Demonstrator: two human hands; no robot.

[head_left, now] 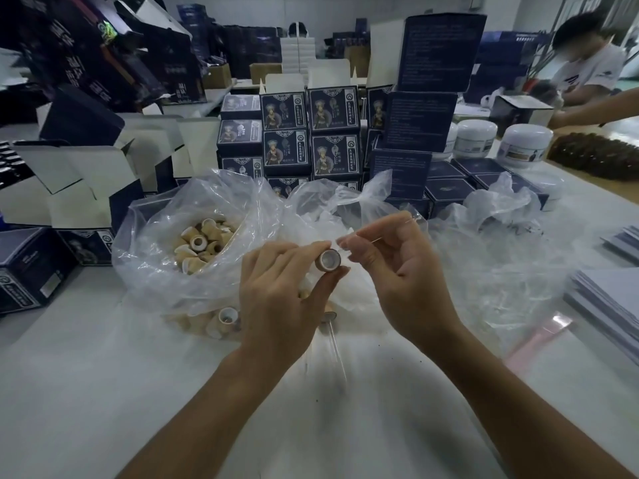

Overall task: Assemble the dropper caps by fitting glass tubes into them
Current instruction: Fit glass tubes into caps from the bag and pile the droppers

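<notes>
On the white table (86,392) there's a plastic bag (166,236) of loose caps just left of the hands, so supply's close. Left hand (276,299) has a cap (328,260) pinched between thumb and fingertip, open end facing right, and the right hand (397,271) pinches a thin glass tube (387,233) just beside it, near tip almost at the mouth. I'd keep the cap dead still, line the tube straight with the hole, and push gently so the glass doesn't snap.

Your caps (204,243) are beige with white insides; the boxes (285,112) are navy, printed with figures; the table (86,375) is white.
</notes>
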